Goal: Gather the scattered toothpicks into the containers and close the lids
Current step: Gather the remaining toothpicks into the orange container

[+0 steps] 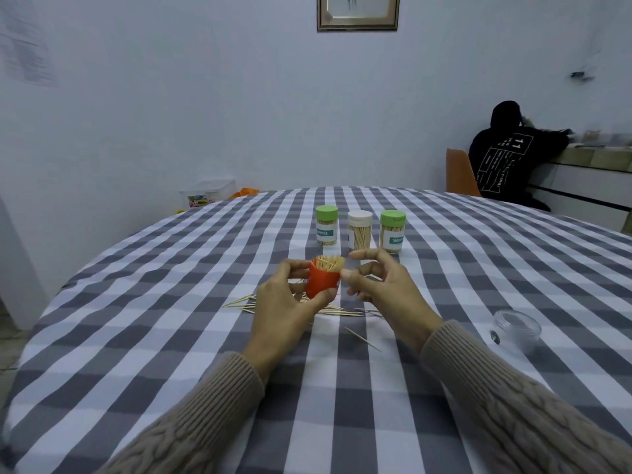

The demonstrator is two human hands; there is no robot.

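Filling step, by the look of it. Left grip (290,295) curled round red cup (323,280), held above surface (171,302), picks (330,262) bristling from top. Right grip (372,278) just beside, fingers loosely bent, apparently empty. Loose picks (342,311) below on cloth. Three lidded jars (360,230) farther off. Next: pinch up remaining strays, then find lid.

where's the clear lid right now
In the head view, the clear round plastic lid lies on the checked tablecloth at the right, beyond the right hand's sleeve and apart from the scattered wooden toothpicks.
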